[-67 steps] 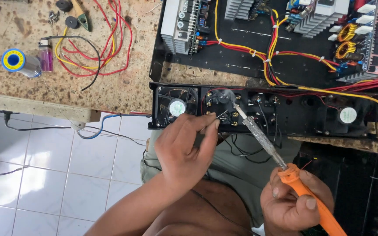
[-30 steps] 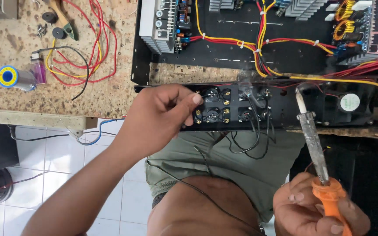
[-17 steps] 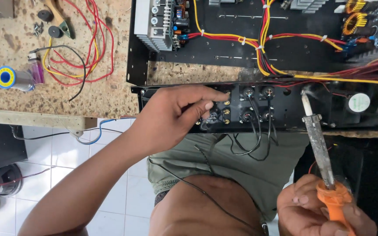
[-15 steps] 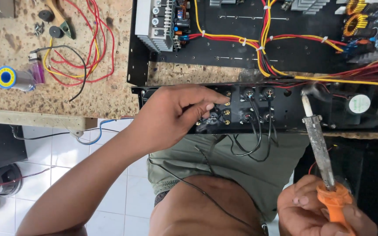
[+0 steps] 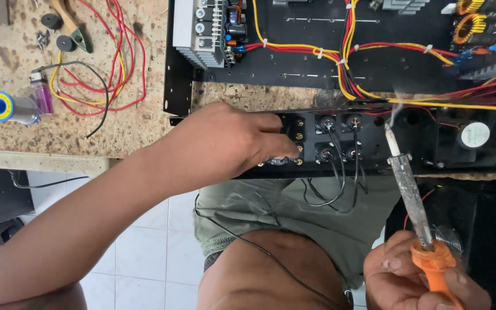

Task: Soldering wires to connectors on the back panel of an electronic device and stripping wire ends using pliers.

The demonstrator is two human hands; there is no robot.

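Note:
My left hand reaches across to the black rear panel of an open amplifier chassis. Its fingertips are closed around a small gold terminal beside several round sockets; what lies under the fingers is hidden. My right hand, at the lower right, grips the orange handle of a soldering iron. The iron points up, its tip just in front of the panel, right of the sockets, with a wisp of smoke above it. Thin black wires hang from the sockets.
A solder spool and loose red and yellow wires lie on the speckled bench at left. Inside the chassis are a finned heat sink, bundled wires, coils and a small fan. White floor tiles show below.
My left hand has moved onto the panel's terminals and closed there. The soldering iron has drawn back from the sockets to the right and stands more upright.

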